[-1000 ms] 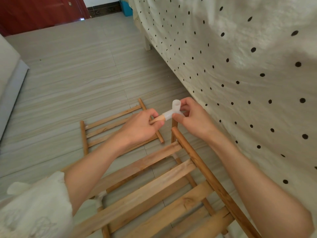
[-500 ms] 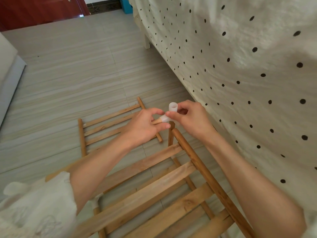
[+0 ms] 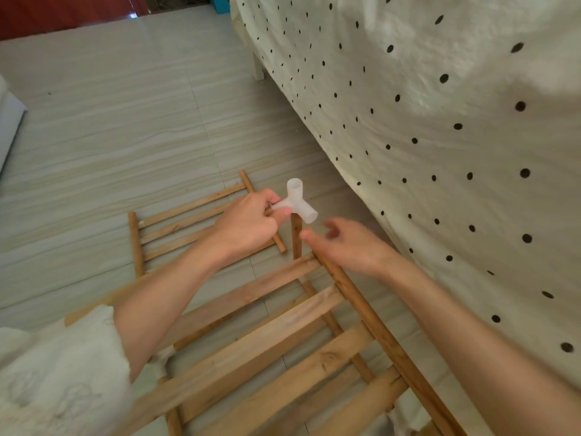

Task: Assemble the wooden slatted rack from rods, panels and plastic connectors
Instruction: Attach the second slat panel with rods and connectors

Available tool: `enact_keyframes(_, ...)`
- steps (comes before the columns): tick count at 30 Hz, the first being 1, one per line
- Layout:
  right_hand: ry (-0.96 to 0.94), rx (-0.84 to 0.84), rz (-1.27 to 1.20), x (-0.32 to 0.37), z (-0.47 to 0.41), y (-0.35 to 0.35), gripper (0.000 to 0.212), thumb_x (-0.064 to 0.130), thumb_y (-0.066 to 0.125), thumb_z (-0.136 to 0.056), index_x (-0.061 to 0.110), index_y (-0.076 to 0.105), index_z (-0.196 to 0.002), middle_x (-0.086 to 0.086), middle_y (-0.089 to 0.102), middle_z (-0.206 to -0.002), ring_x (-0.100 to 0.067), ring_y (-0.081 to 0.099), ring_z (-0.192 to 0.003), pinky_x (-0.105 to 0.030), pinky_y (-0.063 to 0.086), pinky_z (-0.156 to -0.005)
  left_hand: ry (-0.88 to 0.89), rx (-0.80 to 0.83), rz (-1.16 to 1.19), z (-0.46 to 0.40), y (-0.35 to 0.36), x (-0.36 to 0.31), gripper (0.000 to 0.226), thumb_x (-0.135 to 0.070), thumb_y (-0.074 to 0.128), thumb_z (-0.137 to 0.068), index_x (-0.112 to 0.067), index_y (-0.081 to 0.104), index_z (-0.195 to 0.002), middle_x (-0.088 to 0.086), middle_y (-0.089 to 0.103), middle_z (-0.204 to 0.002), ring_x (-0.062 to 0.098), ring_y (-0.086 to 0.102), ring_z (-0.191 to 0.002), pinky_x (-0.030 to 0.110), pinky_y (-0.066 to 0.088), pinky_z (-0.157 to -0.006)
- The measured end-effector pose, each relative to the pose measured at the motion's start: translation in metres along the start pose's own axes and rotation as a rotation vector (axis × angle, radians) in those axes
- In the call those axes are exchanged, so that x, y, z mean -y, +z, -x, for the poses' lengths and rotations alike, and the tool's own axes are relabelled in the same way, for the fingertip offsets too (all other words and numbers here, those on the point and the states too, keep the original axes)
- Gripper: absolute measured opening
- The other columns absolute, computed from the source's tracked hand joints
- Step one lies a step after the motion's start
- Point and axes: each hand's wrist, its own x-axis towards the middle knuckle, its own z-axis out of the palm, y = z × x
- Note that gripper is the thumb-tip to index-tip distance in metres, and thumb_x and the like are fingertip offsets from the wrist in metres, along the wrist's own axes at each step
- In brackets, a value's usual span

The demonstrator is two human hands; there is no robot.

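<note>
My left hand (image 3: 248, 223) grips the end of a wooden rod where a translucent white three-way plastic connector (image 3: 297, 201) sits on it. The rod itself is mostly hidden under my hand and forearm. My right hand (image 3: 349, 243) hovers just below and right of the connector, fingers loosely spread, holding nothing; it is blurred. Below my arms stands the partly built slatted rack (image 3: 283, 335) with its wooden side rod (image 3: 377, 325) running toward me. An upright rod (image 3: 296, 237) of the rack rises just under the connector.
A smaller slatted wooden panel (image 3: 185, 228) lies flat on the tiled floor (image 3: 125, 136) beyond my left hand. A bed draped in a cream sheet with black dots (image 3: 440, 136) fills the right side. A dark red door (image 3: 63, 11) is far back left.
My right hand has let go of the connector and pulled back toward me. The connector now sits on the rod end held by my left hand alone.
</note>
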Motion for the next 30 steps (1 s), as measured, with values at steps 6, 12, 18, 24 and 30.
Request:
enact_keyframes(6,-0.02,0.038,-0.274,-0.007,0.009,0.013,0.03,0.03,0.048,-0.097,0.003,0.061,-0.103,0.0,0.058,-0.071,-0.007,0.055,-0.053,-0.019,0.044,-0.06,0.002,0.02,0.007,-0.005,0.003,-0.002,0.03,-0.051,0.045,-0.09,-0.034,0.052,-0.113,-0.007,0.059,-0.104,0.017,0.058,-0.102,0.042,0.045,-0.091)
enact_keyframes(12,-0.079,-0.177,-0.242,-0.01,0.018,0.013,0.026,0.033,0.047,-0.096,0.012,0.063,-0.096,-0.009,0.066,-0.084,-0.014,0.056,-0.064,-0.035,0.05,-0.07,0.043,0.065,0.03,-0.021,0.008,-0.02,0.027,-0.061,0.041,-0.09,-0.041,0.058,-0.085,-0.011,0.057,-0.074,0.018,0.058,-0.08,0.031,0.039,-0.066)
enact_keyframes(18,-0.073,-0.192,-0.223,-0.013,0.021,0.014,0.022,0.035,0.047,-0.096,0.019,0.061,-0.096,-0.007,0.066,-0.085,-0.023,0.063,-0.073,-0.036,0.05,-0.071,0.067,0.008,0.012,-0.027,0.015,-0.02,0.027,-0.049,0.043,-0.091,-0.031,0.057,-0.077,0.0,0.068,-0.085,0.018,0.063,-0.082,0.039,0.049,-0.077)
enact_keyframes(24,-0.098,-0.196,-0.252,-0.008,0.023,0.011,0.02,0.033,0.049,-0.095,0.019,0.062,-0.091,-0.001,0.066,-0.078,-0.01,0.058,-0.057,-0.022,0.044,-0.058,0.078,0.058,0.093,-0.03,0.012,-0.017,0.026,-0.04,0.047,-0.092,-0.02,0.062,-0.086,-0.005,0.061,-0.078,0.01,0.052,-0.067,0.03,0.041,-0.063)
enact_keyframes(30,-0.112,-0.183,-0.262,-0.004,0.026,0.011,0.019,0.034,0.049,-0.095,0.02,0.061,-0.088,0.001,0.064,-0.075,-0.012,0.06,-0.059,-0.03,0.051,-0.064,0.07,0.049,0.088,-0.029,0.013,-0.012,0.033,-0.038,0.048,-0.09,-0.008,0.062,-0.093,0.002,0.056,-0.077,0.013,0.045,-0.061,0.032,0.037,-0.06)
